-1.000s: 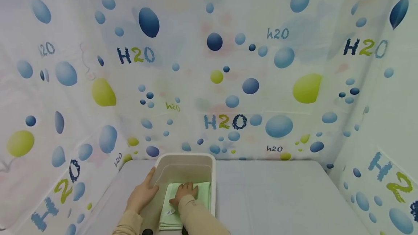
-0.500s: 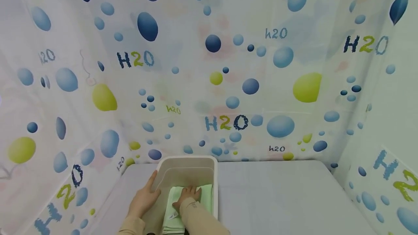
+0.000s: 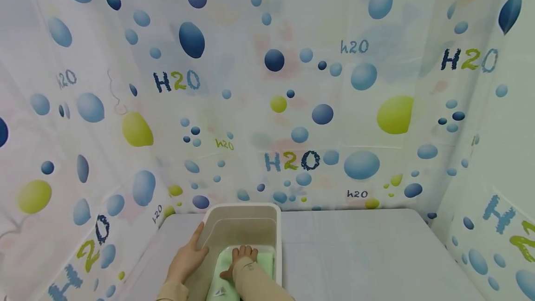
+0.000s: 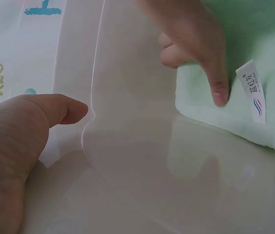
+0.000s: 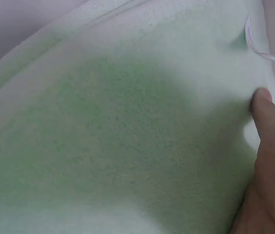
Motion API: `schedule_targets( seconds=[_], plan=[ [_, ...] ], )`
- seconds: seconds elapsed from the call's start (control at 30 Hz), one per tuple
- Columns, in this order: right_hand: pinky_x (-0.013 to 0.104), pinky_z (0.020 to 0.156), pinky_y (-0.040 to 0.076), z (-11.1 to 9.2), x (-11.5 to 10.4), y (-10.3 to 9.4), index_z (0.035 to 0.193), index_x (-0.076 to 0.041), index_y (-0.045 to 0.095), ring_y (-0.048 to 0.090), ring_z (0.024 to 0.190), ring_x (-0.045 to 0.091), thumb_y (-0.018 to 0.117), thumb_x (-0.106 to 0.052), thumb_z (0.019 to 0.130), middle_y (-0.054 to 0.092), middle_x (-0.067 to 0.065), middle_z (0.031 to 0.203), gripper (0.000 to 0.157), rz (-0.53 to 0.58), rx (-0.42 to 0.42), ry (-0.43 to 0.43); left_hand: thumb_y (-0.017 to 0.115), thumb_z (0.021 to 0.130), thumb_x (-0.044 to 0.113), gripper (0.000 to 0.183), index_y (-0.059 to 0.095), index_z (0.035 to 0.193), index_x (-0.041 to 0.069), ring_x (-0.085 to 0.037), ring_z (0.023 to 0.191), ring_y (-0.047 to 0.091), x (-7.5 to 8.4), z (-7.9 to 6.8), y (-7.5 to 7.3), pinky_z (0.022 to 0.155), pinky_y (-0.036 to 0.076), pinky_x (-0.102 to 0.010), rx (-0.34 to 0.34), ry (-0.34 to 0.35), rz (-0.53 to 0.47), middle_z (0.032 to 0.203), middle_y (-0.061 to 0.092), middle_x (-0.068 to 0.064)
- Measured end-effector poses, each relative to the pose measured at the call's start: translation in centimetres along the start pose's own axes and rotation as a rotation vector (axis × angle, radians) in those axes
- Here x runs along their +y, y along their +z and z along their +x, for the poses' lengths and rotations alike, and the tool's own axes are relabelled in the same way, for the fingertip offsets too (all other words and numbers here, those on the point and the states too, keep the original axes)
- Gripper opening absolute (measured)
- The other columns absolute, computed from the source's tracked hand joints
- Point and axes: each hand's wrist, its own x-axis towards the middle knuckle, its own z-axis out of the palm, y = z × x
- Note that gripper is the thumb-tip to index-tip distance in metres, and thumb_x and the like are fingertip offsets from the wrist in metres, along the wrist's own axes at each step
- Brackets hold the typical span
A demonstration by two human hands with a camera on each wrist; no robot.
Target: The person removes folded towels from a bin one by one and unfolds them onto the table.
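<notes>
At the bottom centre of the head view, a tan sleeve (image 3: pixel 263 282) led to a right hand (image 3: pixel 244 258) resting fingers-spread, thumb out, on a pale green towel (image 3: pixel 225 260). The towel lay folded inside a bin, at the lower centre of the frame. The right wrist view showed its soft, fuzzy pile and layered edge. Its white tag (image 4: pixel 251 92), beside the right thumb, bore dark characters too small to read surely, a ® mark and a curved blue-and-pink logo. At the lower left, the left hand (image 3: pixel 186 260) lay against the bin's left rim, index finger straight and thumb held apart; its other fingers were hidden. The beige bin (image 3: pixel 278 240) was glossy, with rounded corners, and its smooth wall mirrored the towel in the left wrist view. It stood on a white table (image 3: pixel 351 254). Behind hung a creased white sheet (image 3: pixel 234 36) with blue, navy and lime ovals, lettered "H2O" large at the centre, upper left and upper right, and "h2O" smaller.
</notes>
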Motion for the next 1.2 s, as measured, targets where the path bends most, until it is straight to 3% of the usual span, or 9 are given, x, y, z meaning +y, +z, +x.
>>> schedule_targets(
  seconds=[0.13, 0.37, 0.5, 0.87, 1.03, 1.2],
  plan=[
    [0.036, 0.094, 0.037, -0.5, 0.2, 0.2, 0.127, -0.027, 0.046, 0.048, 0.108, 0.018, 0.052, -0.079, 0.068, 0.054, 0.001, 0.117, 0.079, -0.010, 0.038, -0.034, 0.051, 0.086, 0.024, 0.069, 0.022, 0.148, 0.016, -0.044, 0.090, 0.063, -0.2, -0.5, 0.4, 0.069, 0.049, -0.051, -0.003, -0.002, -0.017, 0.119, 0.055, -0.037],
    [0.029, 0.088, 0.038, -1.7, -0.5, -0.6, 0.126, -0.040, 0.039, 0.049, 0.101, 0.012, 0.048, -0.083, 0.067, 0.053, -0.005, 0.109, 0.073, -0.216, 0.062, -0.060, 0.052, 0.086, 0.024, 0.069, 0.023, 0.148, 0.020, -0.047, 0.090, 0.062, -0.9, -1.0, 1.1, 0.071, 0.048, -0.054, 0.018, 0.019, -0.012, 0.116, 0.057, -0.036],
    [0.028, 0.089, 0.036, -2.1, -0.9, -1.2, 0.123, -0.042, 0.038, 0.048, 0.102, 0.011, 0.049, -0.082, 0.067, 0.052, -0.007, 0.109, 0.070, -0.250, 0.069, -0.061, 0.053, 0.088, 0.025, 0.068, 0.022, 0.148, 0.015, -0.050, 0.095, 0.060, -0.7, -1.2, 0.8, 0.075, 0.048, -0.056, -0.004, 0.019, 0.002, 0.119, 0.054, -0.037],
    [0.030, 0.089, 0.036, -1.5, -0.5, -4.8, 0.123, -0.035, 0.039, 0.047, 0.104, 0.013, 0.054, -0.077, 0.070, 0.050, -0.004, 0.110, 0.069, -0.132, 0.196, -0.086, 0.048, 0.090, 0.024, 0.068, 0.017, 0.149, 0.016, -0.048, 0.092, 0.062, -0.2, -0.1, -0.8, 0.069, 0.049, -0.054, -0.034, 0.018, 0.015, 0.123, 0.050, -0.039],
    [0.032, 0.083, 0.038, -1.3, -0.1, -6.4, 0.120, -0.029, 0.041, 0.051, 0.097, 0.016, 0.060, -0.063, 0.077, 0.054, -0.001, 0.102, 0.057, -0.067, 0.323, -0.094, 0.045, 0.092, 0.027, 0.067, 0.014, 0.150, 0.016, -0.048, 0.095, 0.061, -0.1, 0.2, -0.9, 0.072, 0.048, -0.054, -0.057, 0.025, 0.020, 0.126, 0.048, -0.038],
    [0.029, 0.074, 0.039, -1.6, 0.5, -7.7, 0.116, -0.025, 0.042, 0.055, 0.088, 0.016, 0.060, -0.053, 0.082, 0.059, -0.001, 0.093, 0.047, -0.077, 0.431, -0.132, 0.043, 0.093, 0.030, 0.067, 0.012, 0.150, 0.016, -0.053, 0.101, 0.057, -0.1, 0.2, -0.7, 0.079, 0.047, -0.058, -0.068, 0.029, 0.024, 0.127, 0.047, -0.039]
  ],
)
